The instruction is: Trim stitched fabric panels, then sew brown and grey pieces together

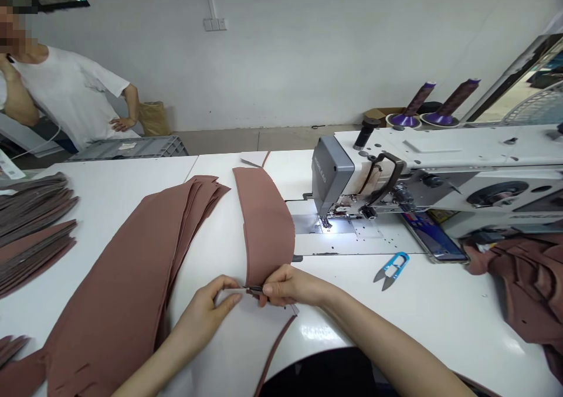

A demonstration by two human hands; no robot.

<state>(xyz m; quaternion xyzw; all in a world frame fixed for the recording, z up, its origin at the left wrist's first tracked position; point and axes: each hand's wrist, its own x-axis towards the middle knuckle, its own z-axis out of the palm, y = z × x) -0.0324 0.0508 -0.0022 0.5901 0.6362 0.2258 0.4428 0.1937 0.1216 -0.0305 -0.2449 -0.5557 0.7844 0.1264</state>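
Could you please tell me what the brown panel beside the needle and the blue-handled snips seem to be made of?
The brown panel looks like leather or a coated imitation, given its smooth, matte, even face; the picture doesn't settle which. The snips seem to have metal blades, plain grey and tapering, with glossy blue handles that could be plastic or painted metal.

Head view, forward and down, table (352, 315) seemingly near

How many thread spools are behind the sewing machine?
2. The left spool and the right spool stand side by side behind the sewing machine; more may be hidden.
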